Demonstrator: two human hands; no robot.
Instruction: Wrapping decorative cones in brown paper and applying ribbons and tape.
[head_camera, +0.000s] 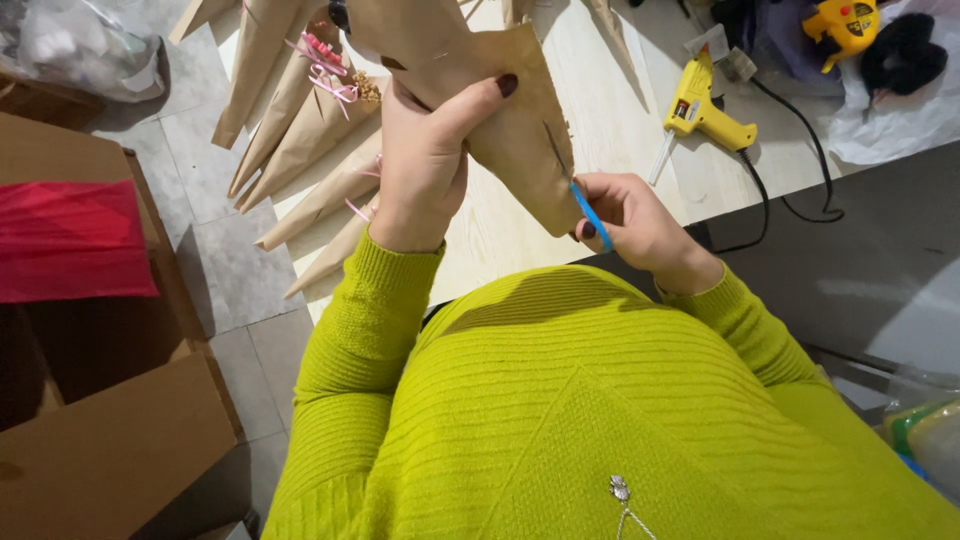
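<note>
Light wooden table (520, 230) spread with a row of brown paper cones (300, 130), some tied with pink ribbon. Open cardboard box (110, 440) on the floor at left, red sheet (70, 240) inside. Brown paper cone (500, 120) held up over the table edge, clamped in the left hand (425, 160), thumb across its front. Yellow glue gun (700, 105) lying on the table at right, cord trailing off. Right hand (630, 215) closed on blue scissors (590, 215), blades at the cone's lower edge.
</note>
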